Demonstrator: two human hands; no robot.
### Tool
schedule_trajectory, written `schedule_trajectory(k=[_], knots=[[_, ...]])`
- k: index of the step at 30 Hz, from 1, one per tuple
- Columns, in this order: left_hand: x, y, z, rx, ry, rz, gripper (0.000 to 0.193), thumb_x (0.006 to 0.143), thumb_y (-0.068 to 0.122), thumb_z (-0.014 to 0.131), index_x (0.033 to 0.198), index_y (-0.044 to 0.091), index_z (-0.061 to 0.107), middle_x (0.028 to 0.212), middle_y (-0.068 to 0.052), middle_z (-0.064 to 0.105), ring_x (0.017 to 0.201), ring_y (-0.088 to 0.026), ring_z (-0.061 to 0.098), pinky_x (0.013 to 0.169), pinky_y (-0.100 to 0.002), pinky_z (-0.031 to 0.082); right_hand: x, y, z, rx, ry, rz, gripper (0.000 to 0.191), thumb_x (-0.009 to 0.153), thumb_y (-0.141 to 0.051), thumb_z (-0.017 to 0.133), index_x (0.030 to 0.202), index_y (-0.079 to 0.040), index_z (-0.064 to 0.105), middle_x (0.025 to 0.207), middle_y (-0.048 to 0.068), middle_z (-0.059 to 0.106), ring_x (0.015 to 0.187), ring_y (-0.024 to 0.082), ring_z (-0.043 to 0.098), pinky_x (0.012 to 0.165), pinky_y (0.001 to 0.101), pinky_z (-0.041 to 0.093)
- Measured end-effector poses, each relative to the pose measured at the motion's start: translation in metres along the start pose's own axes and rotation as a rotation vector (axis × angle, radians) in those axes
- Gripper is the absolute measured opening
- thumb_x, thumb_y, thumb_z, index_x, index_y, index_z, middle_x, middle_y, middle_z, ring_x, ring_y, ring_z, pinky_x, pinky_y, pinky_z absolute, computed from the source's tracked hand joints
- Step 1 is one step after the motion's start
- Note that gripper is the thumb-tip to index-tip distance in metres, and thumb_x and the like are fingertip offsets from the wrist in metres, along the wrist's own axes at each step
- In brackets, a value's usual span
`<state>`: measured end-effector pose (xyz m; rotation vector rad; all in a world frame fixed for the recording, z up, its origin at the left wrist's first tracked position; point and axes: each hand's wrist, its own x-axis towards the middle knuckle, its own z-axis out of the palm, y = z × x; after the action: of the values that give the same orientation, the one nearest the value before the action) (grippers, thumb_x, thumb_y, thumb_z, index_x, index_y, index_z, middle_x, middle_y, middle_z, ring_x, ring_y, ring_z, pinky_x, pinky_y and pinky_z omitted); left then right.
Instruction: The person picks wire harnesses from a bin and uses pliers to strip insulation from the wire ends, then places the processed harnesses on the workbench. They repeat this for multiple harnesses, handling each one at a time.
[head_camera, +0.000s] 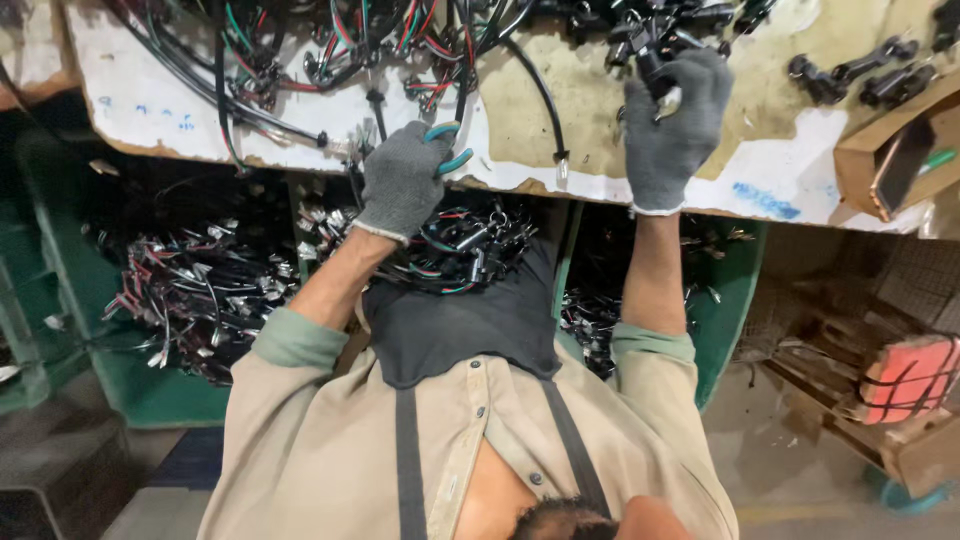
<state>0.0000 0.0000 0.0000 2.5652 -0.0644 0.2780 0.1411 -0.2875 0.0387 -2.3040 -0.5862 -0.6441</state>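
Two gloved hands (403, 180) (672, 125) – one teal-handled pliers (447, 148) – wires uncountable.

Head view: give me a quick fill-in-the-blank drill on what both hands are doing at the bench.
1. The left hand grips pliers with ___ handles.
2. The right hand holds a ___ connector.
3. Both hands wear ___ gloves.
4. Below the workbench, wire harnesses fill ___ bins.
Missing words: teal; black; grey; green.
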Motion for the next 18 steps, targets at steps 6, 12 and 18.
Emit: schedule_trajectory(k=[6, 12, 18], knots=[[0.018, 0.015, -0.063, -0.929, -0.058, -0.549, 0.027, 0.093, 0.009, 0.079, 0.119, 0.004, 0.076, 0.097, -0.008, 0.079, 0.083, -0.011, 0.070, 0.074, -0.026, 0.056, -0.017, -0.035, 0.005, 1.186, 0.095, 0.532, 0.031, 0.100, -0.019, 0.069, 0.126, -0.004, 0.061, 0.115, 0.011, 0.070, 0.106, 0.023, 0.070, 0.082, 0.0357, 0.057], [0.002, 0.057, -0.124, -0.849, -0.135, -0.252, 0.030, 0.092, 0.006, 0.080, 0.121, 0.000, 0.074, 0.100, -0.007, 0.079, 0.088, -0.008, 0.073, 0.080, -0.025, 0.059, -0.047, -0.098, 0.023, 0.431, -0.491, 0.214, 0.018, 0.087, -0.009, 0.054, 0.099, -0.008, 0.068, 0.085, 0.009, 0.065, 0.077, 0.025, 0.069, 0.069, 0.0352, 0.052], [0.011, 0.085, -0.109, -0.844, -0.049, -0.196, 0.030, 0.088, 0.003, 0.079, 0.118, 0.005, 0.075, 0.103, -0.010, 0.077, 0.086, -0.015, 0.073, 0.077, -0.030, 0.059, -0.031, -0.116, 0.005, 0.539, -0.602, -0.202, 0.067, 0.072, -0.063, 0.080, 0.108, -0.007, 0.072, 0.079, 0.009, 0.063, 0.070, 0.032, 0.063, 0.066, 0.0411, 0.048]])
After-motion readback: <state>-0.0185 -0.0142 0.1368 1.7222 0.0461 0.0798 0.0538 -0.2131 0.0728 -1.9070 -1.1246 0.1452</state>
